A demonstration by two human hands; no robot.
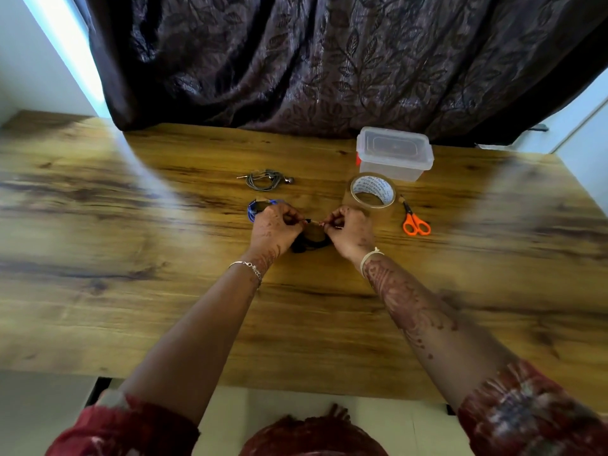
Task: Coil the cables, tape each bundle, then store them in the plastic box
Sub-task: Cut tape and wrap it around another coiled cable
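Note:
My left hand (274, 227) and my right hand (350, 230) are close together over a coiled black cable (309, 243) on the wooden table (164, 258). Between them, the fingers of both hands pinch a strip of brown tape stretched above the coil. A coiled blue cable (252, 210) with tape on it lies just behind my left hand, partly hidden. Farther back lies a coiled grey earphone cable (265, 179). The tape roll (371, 191) sits behind my right hand. A clear plastic box (394, 154), lid on, stands at the back right.
Orange-handled scissors (415, 222) lie right of the tape roll. A dark patterned curtain (329, 60) hangs down onto the table's far edge. The table's near edge is close to my body.

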